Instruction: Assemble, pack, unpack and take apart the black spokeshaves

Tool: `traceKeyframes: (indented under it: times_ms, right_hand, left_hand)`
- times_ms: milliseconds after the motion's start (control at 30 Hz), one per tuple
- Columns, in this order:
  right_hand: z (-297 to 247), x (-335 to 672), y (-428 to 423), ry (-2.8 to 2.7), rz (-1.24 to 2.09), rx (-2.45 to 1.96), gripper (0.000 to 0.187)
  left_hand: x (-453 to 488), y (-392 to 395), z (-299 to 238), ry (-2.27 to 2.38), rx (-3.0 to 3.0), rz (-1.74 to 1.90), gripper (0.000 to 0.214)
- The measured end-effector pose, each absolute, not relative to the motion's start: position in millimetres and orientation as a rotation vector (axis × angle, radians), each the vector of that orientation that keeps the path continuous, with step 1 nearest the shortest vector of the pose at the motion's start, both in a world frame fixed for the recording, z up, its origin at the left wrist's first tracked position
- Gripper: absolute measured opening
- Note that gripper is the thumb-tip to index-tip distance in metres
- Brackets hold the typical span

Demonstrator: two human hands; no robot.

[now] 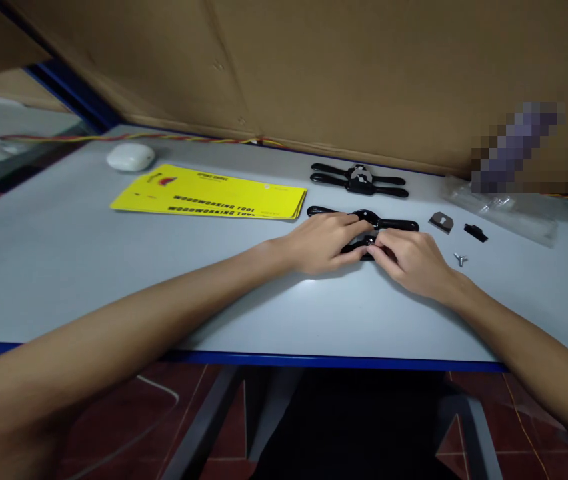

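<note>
Two hands grip a black tool [367, 257] at the grey table [264, 307]: the left hand [321, 243] clasps it, the right hand [411, 260] pinches its middle. We judge a careless forearm sweep could scatter the loose winged screw [461, 260] near the right wrist.

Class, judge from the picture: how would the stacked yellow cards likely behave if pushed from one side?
The yellow cards would probably slide over one another: their edges sit offset and no band shows. Tipping seems unlikely, since they lie flat on the table. Each may flex when lifted, as they look thin.
</note>
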State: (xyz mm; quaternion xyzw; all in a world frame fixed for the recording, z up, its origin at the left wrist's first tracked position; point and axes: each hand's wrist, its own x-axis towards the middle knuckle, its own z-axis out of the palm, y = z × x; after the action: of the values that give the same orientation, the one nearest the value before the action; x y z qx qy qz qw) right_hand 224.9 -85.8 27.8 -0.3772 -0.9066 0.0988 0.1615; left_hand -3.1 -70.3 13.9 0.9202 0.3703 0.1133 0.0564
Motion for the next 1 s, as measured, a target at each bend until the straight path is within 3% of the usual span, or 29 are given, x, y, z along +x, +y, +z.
traceKeyframes:
  times_ms: [467,600,1000]
  right_hand:
    - [32.3,230.8,-81.2,-2.588,0.419,-0.998,0.014]
    - [31.9,231.2,-81.9,-2.546,0.424,-0.952,0.027]
    - [25.1,231.3,-80.3,-2.495,0.389,-0.915,0.019]
  left_hand:
    - [-3.6,-71.1,13.7,1.12,2.805,0.387,0.047]
    - [-3.5,-71.1,14.1,1.139,2.812,0.369,0.046]
    - [-3.4,-70.3,14.0,1.111,2.826,0.389,0.046]
